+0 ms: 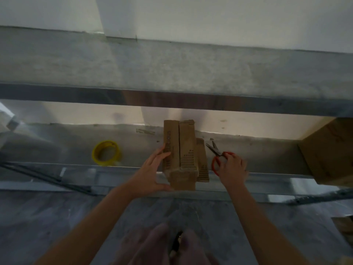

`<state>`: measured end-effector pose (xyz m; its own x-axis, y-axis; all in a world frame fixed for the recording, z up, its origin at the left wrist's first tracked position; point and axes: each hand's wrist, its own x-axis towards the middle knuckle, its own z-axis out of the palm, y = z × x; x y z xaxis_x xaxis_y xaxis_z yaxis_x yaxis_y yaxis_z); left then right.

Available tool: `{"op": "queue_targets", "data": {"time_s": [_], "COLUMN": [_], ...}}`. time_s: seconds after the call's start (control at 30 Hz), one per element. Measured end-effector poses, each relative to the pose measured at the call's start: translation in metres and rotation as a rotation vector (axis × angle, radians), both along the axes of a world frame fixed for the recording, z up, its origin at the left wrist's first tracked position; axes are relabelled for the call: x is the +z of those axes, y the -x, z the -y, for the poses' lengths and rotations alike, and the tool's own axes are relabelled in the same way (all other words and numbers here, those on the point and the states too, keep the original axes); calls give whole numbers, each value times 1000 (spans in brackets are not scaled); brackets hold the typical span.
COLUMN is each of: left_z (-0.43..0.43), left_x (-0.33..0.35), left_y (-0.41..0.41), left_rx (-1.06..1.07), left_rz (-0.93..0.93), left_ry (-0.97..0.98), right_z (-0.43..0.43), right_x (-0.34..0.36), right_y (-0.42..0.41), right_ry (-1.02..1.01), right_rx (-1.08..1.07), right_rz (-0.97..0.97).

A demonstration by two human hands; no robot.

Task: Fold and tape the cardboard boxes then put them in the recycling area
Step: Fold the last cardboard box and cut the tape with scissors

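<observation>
Folded cardboard bundle [183,150] lies flat on the lower shelf [66,150], long side running front to back. Its far end is near the wall and its near end sits at the shelf's front edge. A seam runs down the middle of its top face, with dark print on both halves. A narrower flattened cardboard piece [202,163] lies against its right side.

Left hand [152,173]: fingers spread and fairly straight, pressed on the bundle's left side, thumb stretched along the near bottom corner.

Right hand [232,170]: fingers curled on the red handles of the scissors [216,152]. The scissors lie on the shelf just right of the cardboard, blades parted and pointing away toward the wall.

Yellow tape roll [106,153] lies on the same shelf, well left of the bundle, with neither hand on it.

Large brown box [328,150] stands at the shelf's right end. A second grey shelf [172,69] runs above. Lighting is dim and the frame is slightly blurred.
</observation>
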<state>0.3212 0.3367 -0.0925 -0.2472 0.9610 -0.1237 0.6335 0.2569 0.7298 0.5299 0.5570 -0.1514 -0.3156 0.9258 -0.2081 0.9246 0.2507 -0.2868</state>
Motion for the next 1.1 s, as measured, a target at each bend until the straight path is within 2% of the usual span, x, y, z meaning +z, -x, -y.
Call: {"op": "queue_targets", "data": {"time_s": [0.07, 0.13, 0.2, 0.27, 0.37, 0.63, 0.7, 0.77, 0.83, 0.9, 1.1], "left_z": [1, 1, 0, -2, -4, -5, -4, -2, 1, 5, 6], "left_x": [-1, 0, 0, -1, -5, -17, -12, -7, -6, -9, -14], "left_y": [0, 2, 5, 6, 6, 16, 9, 3, 2, 2, 3], "left_rx": [37, 22, -10, 12, 107, -48, 108, 368, 509, 500, 376], "left_rz": [85, 121, 155, 245, 403, 250, 272, 319, 408, 427, 243], "left_ry": [-25, -33, -43, -74, -147, -194, -237, -288, -182, -35, 15], "right_z": [21, 56, 89, 110, 113, 105, 103, 101, 99, 99, 96], "right_x": [16, 38, 53, 56, 57, 59, 58, 58, 57, 57, 57], "right_y": [0, 6, 18, 28, 36, 29, 30, 30, 30, 31, 32], "right_ry": [-20, 71, 176, 188, 197, 371, 382, 390, 382, 388, 372], "right_rx": [43, 101, 247, 303, 168, 44, 47, 60, 63, 50, 61], "right_rz": [-321, -646, -759, -731, -748, -825, -786, -761, -758, -765, -750]}}
